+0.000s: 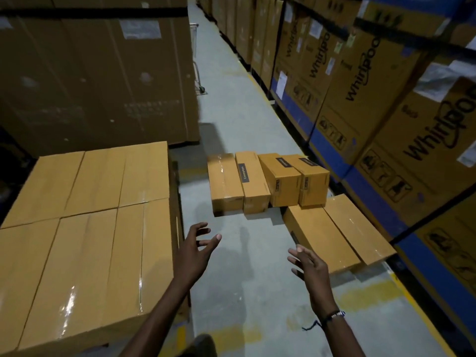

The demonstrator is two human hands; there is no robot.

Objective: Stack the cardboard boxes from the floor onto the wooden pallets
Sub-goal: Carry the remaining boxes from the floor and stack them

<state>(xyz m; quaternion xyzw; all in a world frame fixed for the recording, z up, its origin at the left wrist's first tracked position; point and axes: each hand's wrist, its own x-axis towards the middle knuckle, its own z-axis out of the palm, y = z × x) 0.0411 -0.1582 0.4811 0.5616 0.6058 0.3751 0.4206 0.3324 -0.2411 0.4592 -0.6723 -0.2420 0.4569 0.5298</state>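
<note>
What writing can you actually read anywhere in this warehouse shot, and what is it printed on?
"Whirlpool": large black script on the tall cartons racked on the right, repeated on several.
"Crompton": the dark strip label on a small floor box, only just legible.
Dark labels on the two tilted boxes: too blurred to read.
White stickers and faint print on the big dark cartons on the left: unreadable.
Stacked boxes at left: no text visible.

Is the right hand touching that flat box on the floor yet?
Cannot tell. In the head view the right hand is open, its fingertips overlapping the near flat box's edge, likely hovering above it.
</note>
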